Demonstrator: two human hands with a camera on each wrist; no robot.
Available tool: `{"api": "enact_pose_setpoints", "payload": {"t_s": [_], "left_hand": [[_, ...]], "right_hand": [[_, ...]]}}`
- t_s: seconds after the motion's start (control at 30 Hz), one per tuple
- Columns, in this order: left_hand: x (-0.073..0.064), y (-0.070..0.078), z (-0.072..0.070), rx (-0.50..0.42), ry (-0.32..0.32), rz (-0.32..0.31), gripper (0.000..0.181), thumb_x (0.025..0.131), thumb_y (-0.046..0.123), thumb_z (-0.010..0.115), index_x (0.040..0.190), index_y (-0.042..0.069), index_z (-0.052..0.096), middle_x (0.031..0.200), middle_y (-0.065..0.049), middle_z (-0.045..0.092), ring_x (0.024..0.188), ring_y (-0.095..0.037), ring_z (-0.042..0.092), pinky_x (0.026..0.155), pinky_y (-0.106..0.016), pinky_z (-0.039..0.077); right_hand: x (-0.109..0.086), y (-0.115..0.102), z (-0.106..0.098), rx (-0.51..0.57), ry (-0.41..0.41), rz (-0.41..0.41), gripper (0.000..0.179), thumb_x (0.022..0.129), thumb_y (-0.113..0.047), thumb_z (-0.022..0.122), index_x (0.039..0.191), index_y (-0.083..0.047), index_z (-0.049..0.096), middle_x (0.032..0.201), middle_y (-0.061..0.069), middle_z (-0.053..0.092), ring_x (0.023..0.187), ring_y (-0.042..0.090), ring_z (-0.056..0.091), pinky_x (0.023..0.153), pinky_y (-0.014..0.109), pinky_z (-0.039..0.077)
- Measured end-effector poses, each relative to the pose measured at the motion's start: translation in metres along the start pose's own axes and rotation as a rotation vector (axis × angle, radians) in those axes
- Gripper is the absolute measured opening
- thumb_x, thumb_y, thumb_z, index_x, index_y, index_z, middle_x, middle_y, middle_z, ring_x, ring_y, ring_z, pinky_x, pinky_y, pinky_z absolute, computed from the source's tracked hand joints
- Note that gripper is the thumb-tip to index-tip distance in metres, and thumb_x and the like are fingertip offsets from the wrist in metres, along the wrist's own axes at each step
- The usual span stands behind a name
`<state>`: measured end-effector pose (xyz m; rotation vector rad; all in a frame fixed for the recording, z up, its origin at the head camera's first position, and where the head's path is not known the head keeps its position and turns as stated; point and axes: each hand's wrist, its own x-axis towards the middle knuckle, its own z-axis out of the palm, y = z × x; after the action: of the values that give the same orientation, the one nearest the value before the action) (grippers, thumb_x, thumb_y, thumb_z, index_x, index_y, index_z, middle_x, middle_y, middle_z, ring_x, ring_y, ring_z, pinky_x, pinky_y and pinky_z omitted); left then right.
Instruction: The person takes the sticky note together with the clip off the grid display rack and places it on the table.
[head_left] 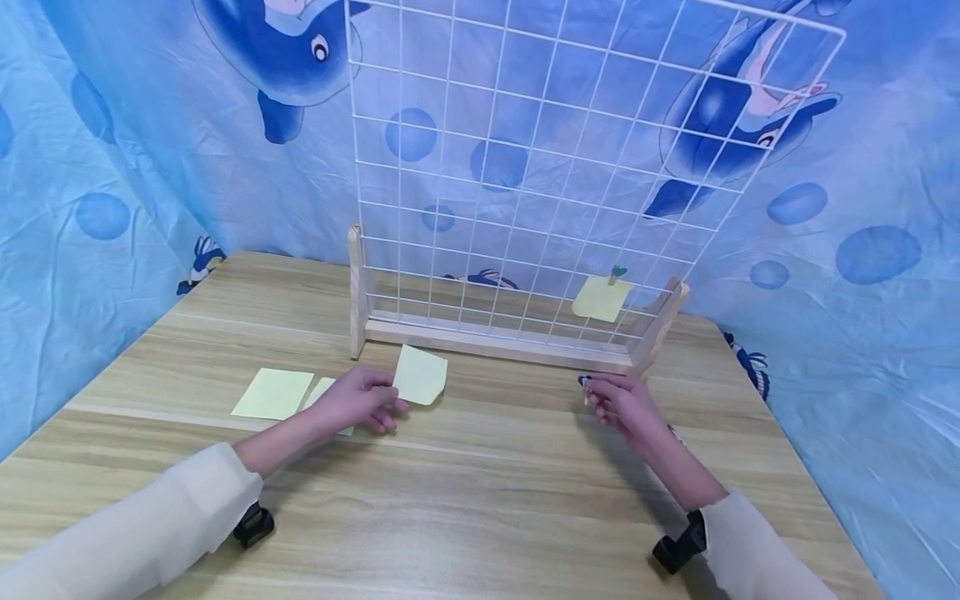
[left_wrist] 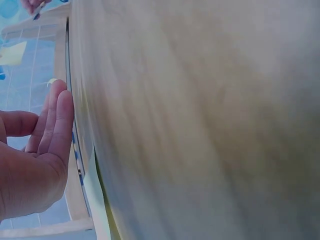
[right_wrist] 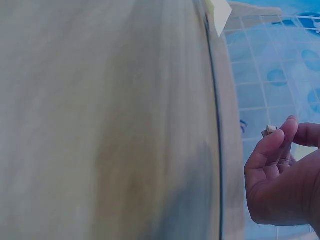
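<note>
My left hand [head_left: 352,402] pinches a pale yellow sticky note [head_left: 422,377] by its left edge, held up above the table before the rack's wooden base. The left wrist view shows the hand [left_wrist: 37,150] from the side, with most of that note hidden. To the right, my right hand [head_left: 628,407] pinches a small wooden clothespin [head_left: 586,392] with a dark blue top. That clothespin [right_wrist: 270,130] pokes out past the fingertips in the right wrist view. Another sticky note [head_left: 598,301] hangs on the white wire grid [head_left: 536,192], held by a clothespin [head_left: 614,277] with a green heart.
Two more sticky notes lie on the left of the table: a whole one [head_left: 272,394] and one [head_left: 318,392] partly under the left hand. The grid's wooden base [head_left: 495,342] stands at the back of the wooden table [head_left: 450,517]. Behind hangs a blue dolphin-print curtain [head_left: 885,167].
</note>
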<state>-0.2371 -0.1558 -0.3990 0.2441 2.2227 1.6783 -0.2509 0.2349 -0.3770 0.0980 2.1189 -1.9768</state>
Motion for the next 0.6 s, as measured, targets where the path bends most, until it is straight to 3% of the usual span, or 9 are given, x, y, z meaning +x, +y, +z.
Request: {"api": "enact_pose_setpoints", "payload": {"t_s": [0.33,0.6], "left_hand": [[-0.010,-0.005,-0.008,0.001,-0.056,-0.031,0.032,0.091,0.008,0.043,0.114,-0.014,0.046,0.095,-0.019,0.065,0.068,-0.026,0.064,0.065,-0.037,0.055],[-0.021,-0.006,-0.011,-0.020,-0.075,-0.091,0.038,0.091,0.009,0.042,0.120,-0.016,0.038,0.096,-0.019,0.065,0.070,-0.025,0.065,0.066,-0.037,0.055]], "right_hand": [[-0.010,0.022,-0.023,-0.053,0.022,0.077,0.041,0.086,-0.017,0.056,0.117,0.010,0.046,0.066,-0.004,0.054,0.053,0.003,0.046,0.046,0.015,0.040],[-0.019,0.032,-0.040,-0.118,0.034,0.174,0.046,0.086,-0.023,0.057,0.122,0.004,0.046,0.070,-0.004,0.055,0.054,0.005,0.047,0.046,0.018,0.041]]}}
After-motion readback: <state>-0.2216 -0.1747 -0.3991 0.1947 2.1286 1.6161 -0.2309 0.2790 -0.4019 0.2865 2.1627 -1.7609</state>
